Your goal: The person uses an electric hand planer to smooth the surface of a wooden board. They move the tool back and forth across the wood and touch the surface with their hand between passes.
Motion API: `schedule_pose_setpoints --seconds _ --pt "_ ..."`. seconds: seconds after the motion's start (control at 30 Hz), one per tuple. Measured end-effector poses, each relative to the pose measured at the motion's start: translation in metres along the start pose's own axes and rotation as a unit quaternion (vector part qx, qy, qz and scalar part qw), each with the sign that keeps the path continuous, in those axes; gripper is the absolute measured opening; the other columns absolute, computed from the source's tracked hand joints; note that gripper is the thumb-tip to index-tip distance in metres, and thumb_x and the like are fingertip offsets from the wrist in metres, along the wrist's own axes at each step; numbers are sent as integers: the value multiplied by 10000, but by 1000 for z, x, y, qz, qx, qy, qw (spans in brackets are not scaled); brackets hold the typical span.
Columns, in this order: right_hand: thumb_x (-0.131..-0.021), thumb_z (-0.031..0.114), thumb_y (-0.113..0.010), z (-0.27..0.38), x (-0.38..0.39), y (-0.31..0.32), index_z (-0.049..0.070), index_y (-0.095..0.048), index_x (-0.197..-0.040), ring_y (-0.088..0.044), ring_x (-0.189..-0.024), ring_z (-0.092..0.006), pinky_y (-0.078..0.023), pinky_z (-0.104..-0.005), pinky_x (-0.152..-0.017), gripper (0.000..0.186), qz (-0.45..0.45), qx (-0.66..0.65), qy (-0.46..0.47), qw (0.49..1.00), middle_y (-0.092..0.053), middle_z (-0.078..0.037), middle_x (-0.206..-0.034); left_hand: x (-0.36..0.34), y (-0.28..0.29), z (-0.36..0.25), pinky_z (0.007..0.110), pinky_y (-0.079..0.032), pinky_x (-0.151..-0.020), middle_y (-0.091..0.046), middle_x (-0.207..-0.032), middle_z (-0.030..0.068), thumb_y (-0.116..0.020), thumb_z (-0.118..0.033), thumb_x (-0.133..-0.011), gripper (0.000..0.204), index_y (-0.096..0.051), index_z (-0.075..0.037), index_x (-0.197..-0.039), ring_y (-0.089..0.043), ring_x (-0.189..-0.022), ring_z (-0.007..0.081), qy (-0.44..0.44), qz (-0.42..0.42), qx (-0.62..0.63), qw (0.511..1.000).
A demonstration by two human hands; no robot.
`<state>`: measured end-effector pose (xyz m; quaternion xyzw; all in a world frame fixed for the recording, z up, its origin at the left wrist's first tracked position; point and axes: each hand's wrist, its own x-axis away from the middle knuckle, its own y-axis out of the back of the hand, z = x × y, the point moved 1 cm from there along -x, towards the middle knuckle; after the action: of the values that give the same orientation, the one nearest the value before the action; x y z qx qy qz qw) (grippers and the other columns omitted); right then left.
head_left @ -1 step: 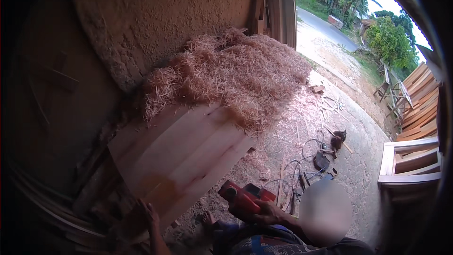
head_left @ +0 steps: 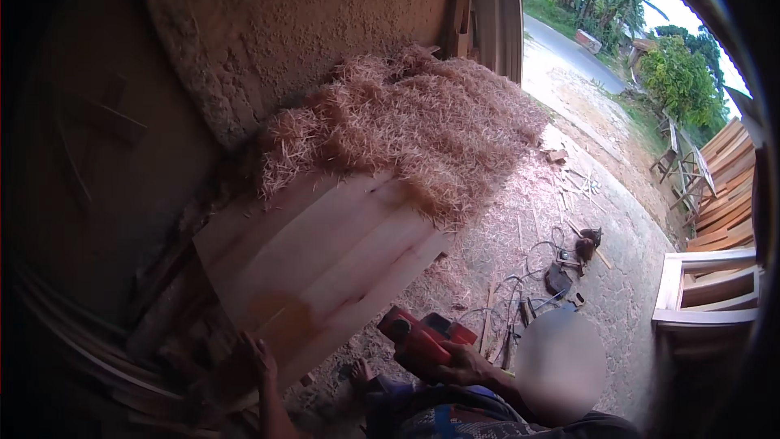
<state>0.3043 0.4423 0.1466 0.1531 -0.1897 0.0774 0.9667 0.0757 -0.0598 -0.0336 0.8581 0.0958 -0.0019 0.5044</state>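
A wide pale wooden board (head_left: 325,244) with reddish streaks and an orange-brown patch lies aslant in front of me. At its near end rests my left hand (head_left: 262,360), fingers stretched out against the board's edge; shadow dims part of it. My right hand (head_left: 461,364) is closed round a red and black electric planer (head_left: 422,337), held just off the board's near right side. Curly wood shavings (head_left: 406,126) are heaped over the far end of the board.
A rough wall (head_left: 301,16) rises behind the shavings. Power tools (head_left: 559,278) with tangled cords lie on the floor to the right, among wood scraps. A wooden frame (head_left: 670,293) and stacked planks (head_left: 723,187) stand far right. A blurred round patch covers some floor near my right arm.
The whole view has shifted slightly, so the scene sits a little further right. Both hands and the planer keep almost the same places.
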Motion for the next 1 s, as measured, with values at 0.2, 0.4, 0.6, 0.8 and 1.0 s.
schedule_pose_setpoints --seconds 0.2,0.4,0.6,0.8,1.0 --pt "-919 468 -678 64 -61 -87 -18 -590 -1306 -685 -833 -148 -545 -324 -722 627 -23 -113 -15 993 -728 -114 -933 -43 -15 6 520 -520 -829 -669 -1123 272 -429 -431 -1054 565 -459 -27 -1449 -652 -989 469 74 -27 1 997" --pt "-980 580 -536 74 -115 -154 -21 -607 -1206 -626 -731 -106 -504 -294 -612 646 -39 -69 -23 997 -663 -56 -819 -37 -23 29 472 -527 -887 -603 -1300 228 -368 -436 -1075 561 -447 -29 -1454 -634 -1096 430 81 95 -79 989" --pt "-973 445 -581 61 -105 -176 -4 -628 -1144 -694 -736 -229 -534 -379 -676 483 -23 -19 -12 999 -696 -132 -806 -71 -15 61 433 -536 -744 -627 -1126 241 -373 -336 -1089 495 -465 -12 -1452 -634 -845 354 160 22 64 985" --pt "-978 416 -558 91 -140 -161 -5 -635 -1168 -702 -750 -213 -545 -388 -672 468 -56 25 -52 997 -699 -143 -807 -66 -26 12 435 -459 -1005 -545 -1320 273 -374 -336 -1087 513 -429 0 -1471 -543 -1184 410 71 144 -40 986" --pt "-1028 457 -514 162 -341 -179 7 -647 -913 -570 -521 -160 -446 -353 -473 483 -93 108 171 975 -581 -70 -607 -56 -47 31 398 -456 -1075 -483 -1441 267 -294 -111 -1060 472 -364 50 -1498 -520 -1325 346 -71 10 -92 993"
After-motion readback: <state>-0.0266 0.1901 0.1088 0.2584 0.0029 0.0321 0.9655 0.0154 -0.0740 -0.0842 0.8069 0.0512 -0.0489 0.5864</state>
